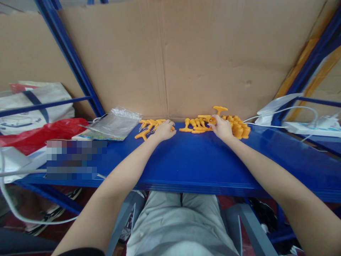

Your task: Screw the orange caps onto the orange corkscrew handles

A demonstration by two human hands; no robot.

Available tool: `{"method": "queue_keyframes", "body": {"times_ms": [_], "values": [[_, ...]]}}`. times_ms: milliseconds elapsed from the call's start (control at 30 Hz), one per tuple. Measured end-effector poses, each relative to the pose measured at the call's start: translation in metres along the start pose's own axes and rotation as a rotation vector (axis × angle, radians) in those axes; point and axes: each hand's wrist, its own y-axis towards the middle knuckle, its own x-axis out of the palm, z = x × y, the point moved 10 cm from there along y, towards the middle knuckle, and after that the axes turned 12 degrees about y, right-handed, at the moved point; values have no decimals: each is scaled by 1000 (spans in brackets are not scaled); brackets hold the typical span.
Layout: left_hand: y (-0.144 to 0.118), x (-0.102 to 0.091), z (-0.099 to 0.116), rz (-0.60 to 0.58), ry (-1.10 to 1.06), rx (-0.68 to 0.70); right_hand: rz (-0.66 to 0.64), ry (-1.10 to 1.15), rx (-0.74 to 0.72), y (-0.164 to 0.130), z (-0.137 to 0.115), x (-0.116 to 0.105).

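Observation:
My left hand point(165, 131) is at the back of the blue table, its fingers closed on a yellow T-handled corkscrew point(172, 128). Beside it lies a loose group of yellow corkscrews point(142, 134), some showing metal spirals. My right hand point(222, 128) pinches a yellow piece point(212, 121) with a round end towards me; its full shape is hidden. Left of that hand, several yellow T-shaped pieces point(195, 123) lie in a row. A stack of yellow pieces point(241, 129) sits to its right, and a single T-shaped piece point(220, 109) stands behind.
The blue table point(181, 160) ends at a cardboard wall point(186, 60). At left lie clear plastic bags point(114, 124), a red bag point(48, 133) and a white bag point(53, 103). A power strip point(314, 128) with white cables lies at right, between blue frame posts.

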Motion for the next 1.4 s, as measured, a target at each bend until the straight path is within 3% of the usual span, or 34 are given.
{"method": "queue_keyframes", "body": {"times_ms": [100, 233, 467, 633, 767, 867, 1000, 1167, 1267, 1400], "values": [[0, 1, 3, -35, 1, 10, -132, -230, -76, -5, -15, 20], [0, 4, 6, -78, 17, 20, -221, -361, -114, -10, -21, 34], [0, 11, -2, -54, 21, 7, -207, -367, -127, -10, -20, 34], [-3, 32, -20, -178, 28, -52, -209, -359, -119, -10, -23, 33], [-3, 35, -24, -201, 9, -47, -202, -315, -117, -7, -24, 27], [-5, 31, -25, -202, 34, -76, -154, -303, -54, -2, -12, 13], [-7, 23, -21, -204, 83, -108, -63, -359, 65, 4, 23, -11], [-7, 14, -19, -181, 99, -137, -233, -492, 345, -1, 72, -8], [-6, 13, -21, -196, 120, -156, -330, -526, 412, -6, 70, -4], [-6, 12, -23, -179, 135, -167, -360, -527, 417, -9, 57, -4]]}}
